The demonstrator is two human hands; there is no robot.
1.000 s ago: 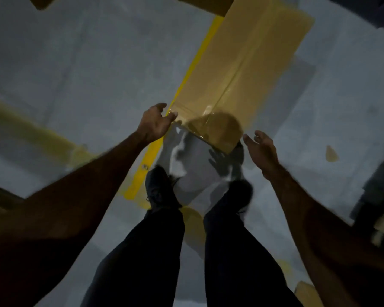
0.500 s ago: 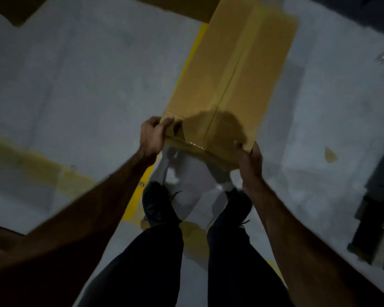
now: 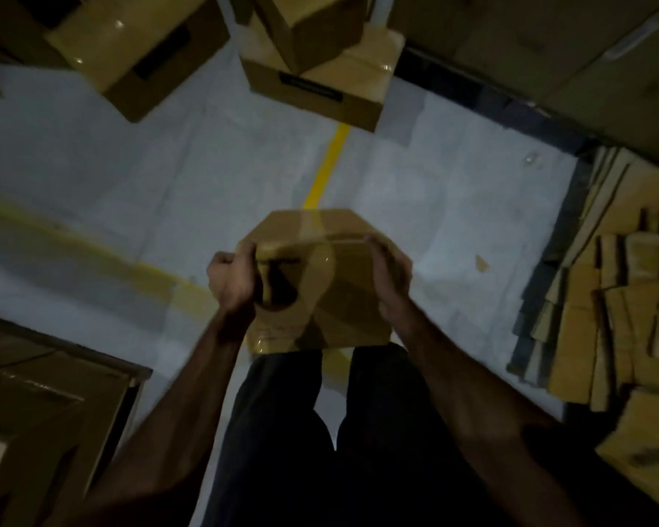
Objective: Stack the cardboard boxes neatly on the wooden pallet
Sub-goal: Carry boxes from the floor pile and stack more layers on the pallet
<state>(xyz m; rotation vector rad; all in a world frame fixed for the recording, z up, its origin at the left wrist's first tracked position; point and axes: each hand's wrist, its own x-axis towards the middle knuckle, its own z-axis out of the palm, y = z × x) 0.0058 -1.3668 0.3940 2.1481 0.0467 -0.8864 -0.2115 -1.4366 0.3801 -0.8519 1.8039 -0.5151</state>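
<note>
Box [image 3: 320, 283] between both hands' fingers [image 3: 377, 247]

Dim warehouse floor, looking down. Cardboard box [image 3: 320, 283] at centre, held off pale floor [image 3: 149, 192], tilted, clear tape down its near face. Left hand [image 3: 232, 279] grips box's 9 o'clock edge, fingers curled over top. Right hand [image 3: 390, 277] grips 3 o'clock edge likewise. Dark trousers [image 3: 293, 431] below box at 6 o'clock. Yellow floor line [image 3: 326, 169] runs toward 12 o'clock. Stacked boxes [image 3: 316, 66] at 12 o'clock, another box [image 3: 130, 51] at 11 o'clock. Flattened cardboard pile [image 3: 617, 298] at 3 o'clock. Large carton [image 3: 46, 405] at 8 o'clock.
</note>
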